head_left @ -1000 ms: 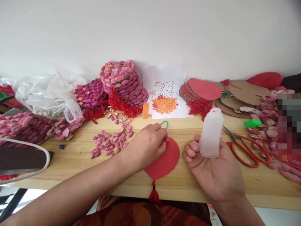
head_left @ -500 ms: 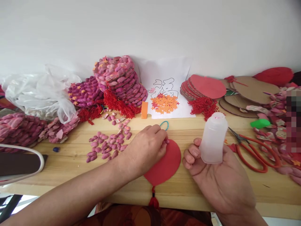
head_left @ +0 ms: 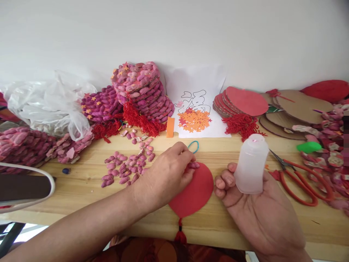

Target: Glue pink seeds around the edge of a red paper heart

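Across a pale wooden table (head_left: 212, 230), craft pieces were spread around a red disc (head_left: 192, 193) lying flat. Nearest, a red tassel (head_left: 180, 236) was attached below the disc. Light, fairly stiff card was suggested by the disc, best gripped by its uncovered right rim. Right of it, a translucent bottle (head_left: 251, 167), seemingly soft and squeezable, was cradled roughly upright at its lower sides by the loosely curled right hand (head_left: 264, 218). The disc's upper left was hidden under the left hand (head_left: 169, 171), whose fingertips were pinched on a pink peanut (head_left: 194, 165) at the disc's upper part; its shell was judged light and crushable, suited to a gentle side hold. Left of the disc, loose peanuts (head_left: 124, 169) were partly blocked by the forearm; farther right, beyond the bottle, scissors (head_left: 285, 163) were laid. Behind the disc, paper stars (head_left: 195, 120) were heaped.
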Demonstrator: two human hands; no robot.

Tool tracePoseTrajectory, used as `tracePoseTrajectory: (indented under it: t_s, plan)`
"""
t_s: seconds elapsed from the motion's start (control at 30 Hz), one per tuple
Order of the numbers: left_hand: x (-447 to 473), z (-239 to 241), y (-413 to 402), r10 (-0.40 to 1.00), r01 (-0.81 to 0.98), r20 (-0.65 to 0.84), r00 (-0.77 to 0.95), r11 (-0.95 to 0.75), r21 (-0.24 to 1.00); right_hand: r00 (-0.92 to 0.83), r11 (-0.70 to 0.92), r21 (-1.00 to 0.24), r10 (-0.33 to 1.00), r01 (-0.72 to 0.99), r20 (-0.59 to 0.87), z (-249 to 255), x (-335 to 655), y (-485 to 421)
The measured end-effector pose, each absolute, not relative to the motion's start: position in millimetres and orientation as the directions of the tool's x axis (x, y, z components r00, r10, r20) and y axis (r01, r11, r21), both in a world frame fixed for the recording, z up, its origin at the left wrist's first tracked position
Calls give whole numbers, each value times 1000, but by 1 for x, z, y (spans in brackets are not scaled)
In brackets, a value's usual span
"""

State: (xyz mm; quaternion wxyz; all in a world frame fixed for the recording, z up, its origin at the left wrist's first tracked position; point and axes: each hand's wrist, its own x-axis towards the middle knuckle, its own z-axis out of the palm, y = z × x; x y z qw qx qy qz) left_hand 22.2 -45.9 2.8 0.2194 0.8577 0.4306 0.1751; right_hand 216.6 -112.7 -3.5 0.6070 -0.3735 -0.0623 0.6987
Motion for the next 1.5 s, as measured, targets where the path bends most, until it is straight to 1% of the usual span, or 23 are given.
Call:
tracePoseTrajectory:
  t_s: [0.3,0.47,0.6,0.93,1.2,1.4,1.5]
  plan:
    - [25,2,-46,809,687,107,578,-553,472,50,-273,-557,868,-785,-495,-1,215,-112]
    - [25,2,-46,815,696,109,569,-548,464,56,-268,-588,880,-764,-473,-4,215,-111]
    - [26,2,-46,820,703,84,567,-534,470,40,-264,-579,888,-771,-457,-4,215,-111]
    - [25,4,-45,820,703,72,567,-528,478,33,-271,-548,876,-791,-482,-3,214,-110]
    - [24,4,-45,817,696,56,573,-522,492,50,-235,-574,899,-784,-435,-6,214,-110]
    - [16,8,-45,811,657,71,581,-518,548,52,-250,-560,882,-790,-468,-7,215,-110]
    - [13,9,-46,797,649,75,600,-539,536,60,-244,-545,875,-802,-480,-4,214,-110]
